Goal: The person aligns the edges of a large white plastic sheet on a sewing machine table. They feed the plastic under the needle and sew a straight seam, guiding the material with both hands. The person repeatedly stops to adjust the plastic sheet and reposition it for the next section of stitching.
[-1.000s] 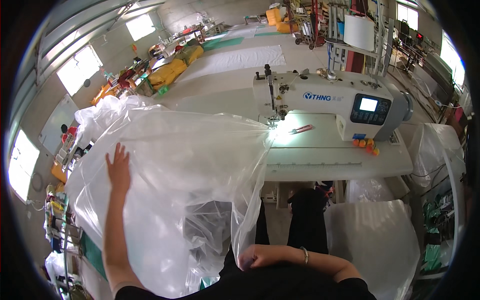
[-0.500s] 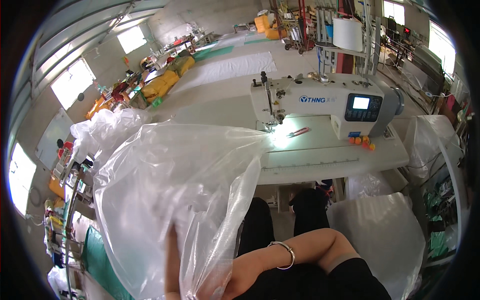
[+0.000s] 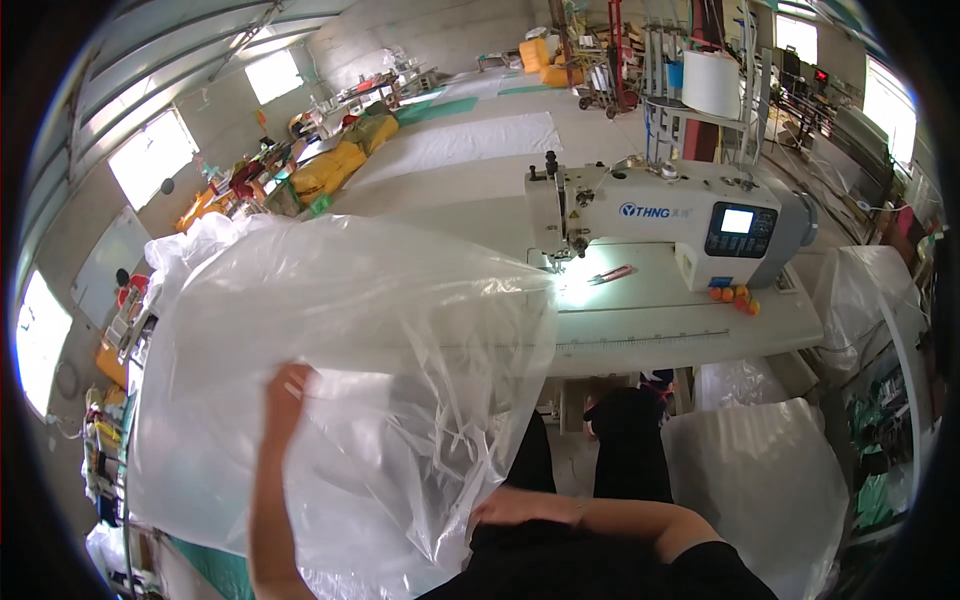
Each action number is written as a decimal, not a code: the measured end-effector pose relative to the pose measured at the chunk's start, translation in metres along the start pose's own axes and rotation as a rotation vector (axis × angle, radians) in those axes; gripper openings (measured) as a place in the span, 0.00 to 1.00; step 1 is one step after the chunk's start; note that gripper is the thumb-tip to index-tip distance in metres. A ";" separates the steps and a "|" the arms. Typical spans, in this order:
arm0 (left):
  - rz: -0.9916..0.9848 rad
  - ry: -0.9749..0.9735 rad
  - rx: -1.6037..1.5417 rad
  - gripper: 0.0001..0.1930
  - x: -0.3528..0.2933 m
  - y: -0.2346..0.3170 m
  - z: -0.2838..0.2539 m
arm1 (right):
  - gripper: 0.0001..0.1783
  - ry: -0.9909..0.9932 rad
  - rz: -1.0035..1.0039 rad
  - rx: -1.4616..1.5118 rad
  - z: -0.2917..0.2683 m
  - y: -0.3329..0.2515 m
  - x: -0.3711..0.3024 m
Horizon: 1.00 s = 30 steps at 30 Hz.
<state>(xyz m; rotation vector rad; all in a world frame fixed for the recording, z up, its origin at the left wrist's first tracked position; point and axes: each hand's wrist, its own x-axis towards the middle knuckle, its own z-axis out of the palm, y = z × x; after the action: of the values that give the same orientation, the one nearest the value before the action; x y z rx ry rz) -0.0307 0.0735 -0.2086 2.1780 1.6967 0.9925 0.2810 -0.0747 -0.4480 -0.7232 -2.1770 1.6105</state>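
A large sheet of clear plastic film [image 3: 350, 270] spreads over the left of the sewing table and hangs down in folds toward my lap. One corner of it reaches under the needle of a white sewing machine [image 3: 650, 205], where a lamp shines. My left hand [image 3: 287, 388], blurred by motion, is closed on the film near the table's front edge. Low down by my lap, my right hand [image 3: 510, 507] is closed on the film's right side; its fingertips are partly hidden. Small red-handled thread snips [image 3: 612, 274] lie on the machine bed, right of the needle.
Several small orange balls [image 3: 735, 297] sit by the machine's base. A ruler strip [image 3: 640, 342] runs along the table's front edge. More plastic film [image 3: 755, 480] hangs at the right of my legs. A large white thread cone [image 3: 712, 84] stands behind the machine.
My left hand has risen and moved left, spreading the film wider over the table's left. My right hand has come back to the right, toward my lap. The view has shifted slightly.
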 end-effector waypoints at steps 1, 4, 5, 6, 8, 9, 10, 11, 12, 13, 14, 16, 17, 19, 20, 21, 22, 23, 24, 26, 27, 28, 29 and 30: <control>0.290 -0.019 0.117 0.04 -0.032 0.012 0.016 | 0.15 0.066 0.368 0.225 -0.023 0.001 -0.010; 0.335 -0.040 0.062 0.11 -0.061 0.049 0.077 | 0.21 1.128 0.320 0.780 -0.070 -0.009 -0.042; 0.380 0.008 0.126 0.10 -0.068 0.048 0.089 | 0.28 1.326 0.331 0.755 -0.095 -0.055 -0.047; 0.557 0.026 0.269 0.13 -0.068 0.055 0.098 | 0.33 1.367 0.283 0.549 -0.105 -0.067 -0.048; 0.712 0.069 0.474 0.18 -0.071 0.068 0.114 | 0.45 1.405 0.187 0.150 -0.109 -0.078 -0.041; 0.695 0.096 0.530 0.20 -0.070 0.077 0.123 | 0.48 1.401 0.160 -0.009 -0.106 -0.076 -0.033; 0.684 0.122 0.585 0.22 -0.068 0.082 0.129 | 0.51 1.396 0.132 -0.167 -0.103 -0.073 -0.023; 0.618 0.102 0.648 0.23 -0.065 0.077 0.133 | 0.54 1.386 0.099 -0.324 -0.100 -0.069 -0.015; 0.550 0.082 0.712 0.24 -0.062 0.067 0.139 | 0.49 1.427 0.075 -0.353 -0.096 -0.064 -0.011; 0.475 0.062 0.776 0.25 -0.060 0.055 0.143 | 0.46 1.400 0.081 -0.145 -0.092 -0.059 -0.013; 0.456 0.101 0.864 0.21 -0.058 0.042 0.145 | 0.42 1.365 0.084 0.060 -0.090 -0.053 -0.019; 0.313 0.062 0.839 0.18 -0.058 0.006 0.128 | 0.36 1.247 0.119 0.475 -0.084 -0.048 -0.041; 0.245 0.042 0.816 0.17 -0.058 -0.012 0.119 | 0.34 1.170 0.154 0.677 -0.080 -0.053 -0.062; 0.249 0.071 0.554 0.10 -0.059 -0.030 0.087 | 0.30 1.011 0.117 0.983 -0.074 -0.042 -0.095; 0.114 0.009 0.369 0.07 -0.062 -0.013 0.072 | 0.28 0.935 0.060 1.092 -0.066 -0.027 -0.107; -0.016 -0.054 0.179 0.06 -0.062 0.007 0.055 | 0.27 0.862 0.000 1.197 -0.064 -0.018 -0.116; -0.160 -0.095 -0.074 0.08 -0.063 0.015 0.041 | 0.25 0.837 0.097 1.080 -0.071 -0.018 -0.122; -0.345 -0.178 -0.336 0.09 -0.064 0.036 0.023 | 0.24 0.815 0.196 0.963 -0.080 -0.019 -0.125; -0.377 -0.228 -0.430 0.09 -0.065 0.063 0.008 | 0.23 0.793 0.293 0.846 -0.088 -0.020 -0.127; -0.381 -0.263 -0.545 0.10 -0.068 0.113 -0.009 | 0.24 0.918 0.343 0.180 -0.102 -0.021 -0.126; -0.354 -0.254 -0.570 0.11 -0.069 0.136 -0.009 | 0.25 0.957 0.364 -0.154 -0.110 -0.022 -0.126; -0.331 -0.241 -0.588 0.12 -0.071 0.149 -0.009 | 0.26 1.135 0.274 -0.296 -0.119 -0.034 -0.121; -0.334 -0.240 -0.619 0.14 -0.074 0.153 -0.008 | 0.28 1.307 0.175 -0.438 -0.129 -0.050 -0.112; -0.331 -0.239 -0.654 0.15 -0.076 0.156 -0.007 | 0.30 1.342 0.160 -0.514 -0.141 -0.060 -0.104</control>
<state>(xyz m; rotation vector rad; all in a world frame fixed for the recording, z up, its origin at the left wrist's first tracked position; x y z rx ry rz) 0.0782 -0.0473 -0.1481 1.4751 1.3159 0.9691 0.4307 -0.0383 -0.3456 -1.5372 -1.4177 0.2441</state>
